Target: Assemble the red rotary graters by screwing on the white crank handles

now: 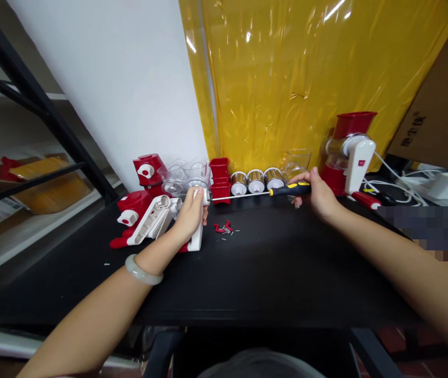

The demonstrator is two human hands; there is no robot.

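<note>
My left hand (189,211) is closed around a white crank handle (196,240) with a red grip at its lower end, holding it upright above the black table. My right hand (321,197) grips the black and yellow handle of a screwdriver (292,189). The long shaft runs level to the left, and its tip meets the round white end at the top of the crank; the exact contact is too small to make out. Below the shaft lie small red plastic pieces (227,226) and several loose screws (226,231). More white crank handles (148,223) with red grips rest left of my left hand.
Red grater bases (134,205) with white knobs stand at the left. Clear housings (197,169), red hoppers (219,181) and metal grating drums (256,182) line the back. An assembled rotary grater (360,157) and white cables (405,184) are on the right.
</note>
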